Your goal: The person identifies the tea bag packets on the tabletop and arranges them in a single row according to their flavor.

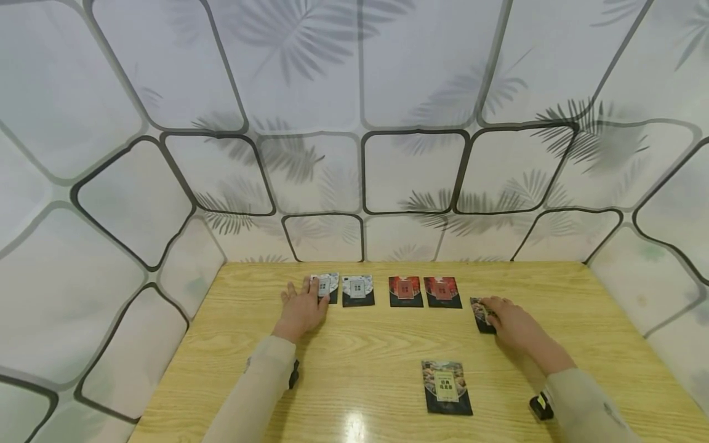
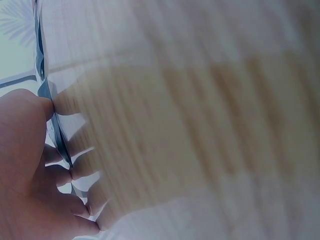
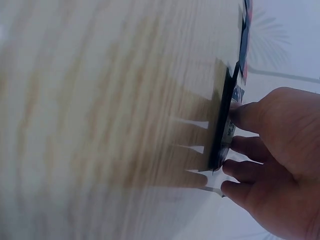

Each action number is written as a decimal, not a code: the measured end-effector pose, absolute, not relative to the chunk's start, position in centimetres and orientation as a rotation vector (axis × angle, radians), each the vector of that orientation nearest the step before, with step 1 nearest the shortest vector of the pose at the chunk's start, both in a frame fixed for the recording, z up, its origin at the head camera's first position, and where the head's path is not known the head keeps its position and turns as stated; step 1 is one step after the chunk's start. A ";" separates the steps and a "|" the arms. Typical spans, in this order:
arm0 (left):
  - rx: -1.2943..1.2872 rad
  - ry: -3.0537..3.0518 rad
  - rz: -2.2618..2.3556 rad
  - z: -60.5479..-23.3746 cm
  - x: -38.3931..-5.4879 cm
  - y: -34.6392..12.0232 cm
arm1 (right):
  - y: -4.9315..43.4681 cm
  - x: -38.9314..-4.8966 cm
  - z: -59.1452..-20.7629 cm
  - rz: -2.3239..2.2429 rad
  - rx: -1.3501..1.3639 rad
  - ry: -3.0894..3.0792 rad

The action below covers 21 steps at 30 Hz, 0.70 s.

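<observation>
At the back left, my left hand (image 1: 301, 312) lies with its fingers spread, partly over a white-and-black packet (image 1: 331, 288). The left wrist view shows the left hand (image 2: 30, 170) with its fingertips down at the packet's edge (image 2: 60, 137). Beside it lies a matching white-and-black packet (image 1: 357, 290). My right hand (image 1: 515, 323) pinches a dark packet with a food-like print (image 1: 480, 317) by its right side. In the right wrist view that packet (image 3: 225, 120) looks slightly tilted, with the thumb and fingers of the right hand (image 3: 275, 155) against it.
Two red-and-black packets (image 1: 406, 291) (image 1: 443, 291) lie between the hands at the back of the wooden table (image 1: 354, 344). A larger dark packet with a yellow-green label (image 1: 447, 387) lies nearer the front. Patterned fabric walls (image 1: 410, 172) enclose the table's back and sides.
</observation>
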<state>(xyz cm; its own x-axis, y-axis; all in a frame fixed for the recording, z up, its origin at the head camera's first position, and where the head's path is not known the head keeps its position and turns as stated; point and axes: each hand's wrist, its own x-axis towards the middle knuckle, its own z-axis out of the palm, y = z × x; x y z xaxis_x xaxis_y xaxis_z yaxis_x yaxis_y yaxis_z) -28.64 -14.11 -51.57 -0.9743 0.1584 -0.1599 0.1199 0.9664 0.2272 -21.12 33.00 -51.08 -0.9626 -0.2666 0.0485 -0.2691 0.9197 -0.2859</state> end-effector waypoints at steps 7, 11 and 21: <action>0.215 2.939 0.331 -51.7 -28.6 -14.1 | 33.4 -22.3 -51.4 0.384 0.427 -3.054; 0.212 2.936 0.339 -51.7 -28.6 -14.2 | 33.4 -23.0 -51.7 0.369 0.424 -3.049; 0.206 2.947 0.337 -51.7 -28.6 -14.1 | 33.4 -24.8 -52.2 0.339 0.414 -3.006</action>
<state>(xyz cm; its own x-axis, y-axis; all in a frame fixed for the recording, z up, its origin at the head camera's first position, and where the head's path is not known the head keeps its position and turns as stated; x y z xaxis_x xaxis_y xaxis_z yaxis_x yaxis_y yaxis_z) -28.60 -14.12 -51.74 -0.9763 0.1552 -0.1508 0.1171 0.9649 0.2350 -24.76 33.44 -52.18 -0.9594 -0.2567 0.1168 -0.2763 0.9387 -0.2064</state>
